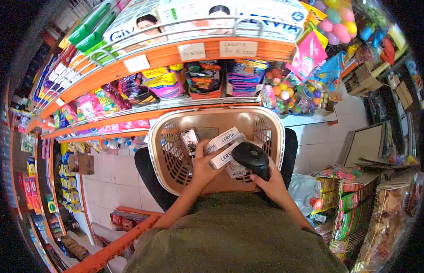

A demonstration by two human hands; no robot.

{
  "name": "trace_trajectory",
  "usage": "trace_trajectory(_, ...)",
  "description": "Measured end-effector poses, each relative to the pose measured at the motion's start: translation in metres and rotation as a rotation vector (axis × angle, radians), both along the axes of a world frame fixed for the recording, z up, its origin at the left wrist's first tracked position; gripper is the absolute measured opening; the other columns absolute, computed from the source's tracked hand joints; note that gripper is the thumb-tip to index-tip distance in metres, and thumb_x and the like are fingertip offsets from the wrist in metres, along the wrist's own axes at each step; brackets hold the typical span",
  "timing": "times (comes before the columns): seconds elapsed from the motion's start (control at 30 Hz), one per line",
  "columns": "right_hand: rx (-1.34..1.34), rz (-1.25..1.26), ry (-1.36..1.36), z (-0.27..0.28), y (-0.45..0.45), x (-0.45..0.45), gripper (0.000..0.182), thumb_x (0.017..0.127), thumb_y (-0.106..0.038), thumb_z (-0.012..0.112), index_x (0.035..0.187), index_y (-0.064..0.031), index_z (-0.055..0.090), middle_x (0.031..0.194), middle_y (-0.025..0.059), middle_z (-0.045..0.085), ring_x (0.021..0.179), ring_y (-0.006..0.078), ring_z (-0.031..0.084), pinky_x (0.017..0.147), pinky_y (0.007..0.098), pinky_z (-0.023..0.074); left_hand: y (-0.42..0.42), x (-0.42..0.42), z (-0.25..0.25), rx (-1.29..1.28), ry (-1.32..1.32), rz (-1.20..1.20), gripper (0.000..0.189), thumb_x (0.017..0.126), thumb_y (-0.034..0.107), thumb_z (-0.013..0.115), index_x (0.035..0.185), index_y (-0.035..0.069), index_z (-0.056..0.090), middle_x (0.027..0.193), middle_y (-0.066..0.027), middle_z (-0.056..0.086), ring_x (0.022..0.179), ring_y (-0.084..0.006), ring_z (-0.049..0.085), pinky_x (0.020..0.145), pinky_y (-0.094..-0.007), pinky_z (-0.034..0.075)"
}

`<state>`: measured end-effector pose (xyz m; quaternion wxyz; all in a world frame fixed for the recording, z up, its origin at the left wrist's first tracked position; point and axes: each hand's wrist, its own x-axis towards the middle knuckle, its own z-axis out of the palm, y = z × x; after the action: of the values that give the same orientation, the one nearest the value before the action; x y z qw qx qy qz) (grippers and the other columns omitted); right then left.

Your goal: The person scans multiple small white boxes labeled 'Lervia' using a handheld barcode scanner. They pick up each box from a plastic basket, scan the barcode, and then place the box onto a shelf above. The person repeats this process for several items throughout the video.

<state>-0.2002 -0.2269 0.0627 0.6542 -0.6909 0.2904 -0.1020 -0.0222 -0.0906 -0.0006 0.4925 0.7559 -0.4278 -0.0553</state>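
Note:
A beige plastic laundry basket (281, 146) stands before me, below the shelf. Over it my left hand (206, 167) grips white Lervia soap boxes (225, 139), its fingers along their left side. My right hand (271, 181) is closed around a black handheld barcode scanner (251, 155), whose head is close over the right end of the boxes. Another Lervia box (236, 171) shows beneath them, partly hidden by the scanner. At the left inside the basket lies a phone (189, 141) with its screen lit.
An orange-edged shelf (198, 51) holds soap cartons (266, 20), with sachets (164, 83) on the tier below. Bags of plastic balls (283, 90) are right of it. A large clear water bottle (304, 194) lies at my right, beside a snack rack (352, 211). An orange metal beam (130, 235) crosses lower left.

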Motion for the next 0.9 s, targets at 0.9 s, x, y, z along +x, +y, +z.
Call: trace_trajectory(0.9,-0.222,0.587,0.004,-0.002,0.016,0.003,0.082,0.055,-0.021,0.079,0.125,-0.0025,0.040,0.121,0.0178,0.050,0.114,0.0321,0.047,0.098,0.0392,0.0354,0.050,-0.002,-0.048,-1.122,2.201,-0.200,0.071,0.071,0.053,0.060,0.126,0.011,0.043,0.131,-0.0179,0.035,0.119,-0.0389,0.033,0.085,-0.0518,0.045)
